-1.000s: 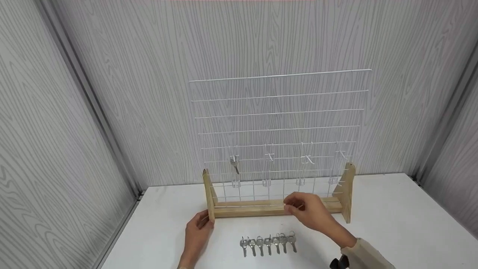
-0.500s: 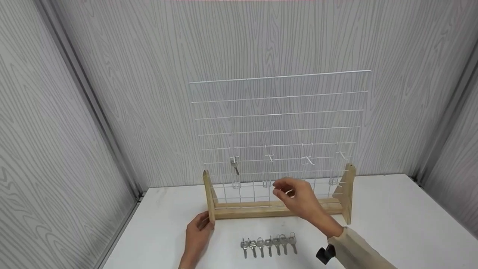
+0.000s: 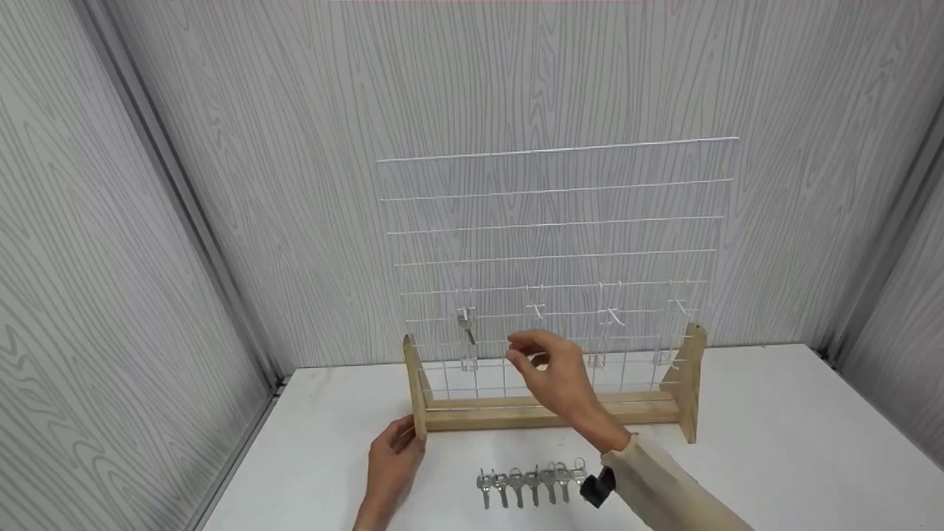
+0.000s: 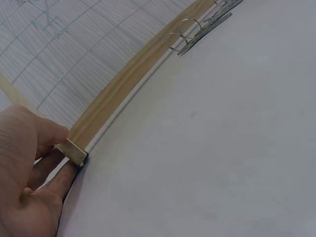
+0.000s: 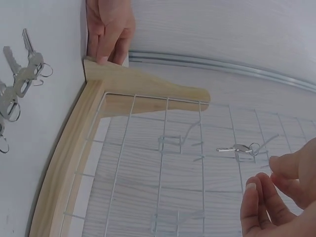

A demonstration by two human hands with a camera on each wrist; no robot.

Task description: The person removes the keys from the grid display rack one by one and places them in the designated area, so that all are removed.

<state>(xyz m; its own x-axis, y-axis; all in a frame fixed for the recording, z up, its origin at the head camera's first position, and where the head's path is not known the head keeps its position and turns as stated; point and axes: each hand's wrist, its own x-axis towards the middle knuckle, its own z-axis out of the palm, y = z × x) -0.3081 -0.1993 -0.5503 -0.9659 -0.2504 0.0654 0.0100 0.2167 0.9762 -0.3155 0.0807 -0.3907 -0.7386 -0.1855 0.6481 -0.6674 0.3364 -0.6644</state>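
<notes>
My left hand point(image 3: 393, 457) grips the lower left end of the wooden stand point(image 3: 487, 423), thumb on one side and fingers on the other, seen closely in the left wrist view. The stand carries a white wire grid point(image 3: 558, 150). One key point(image 5: 239, 148) hangs by its ring from the left upper hook. My right hand point(image 3: 557, 376) is raised in front of the grid, right of that key and lower. Its thumb point(image 5: 285, 166) and fingers are loosely bent with a gap between them, holding nothing. Several keys with rings point(image 3: 518, 483) lie in a row on the table.
Other upper hooks point(image 3: 614, 317) jut from the grid to the right of the hung key. Lower hooks point(image 3: 662, 357) sit beneath, some covered by my right hand. A wood-grain panel point(image 3: 295, 147) rises behind the white table point(image 3: 317, 413).
My right hand has risen from the stand's base bar and moved left across the grid, its fingers staying bent. The left hand and the keys have kept their places.
</notes>
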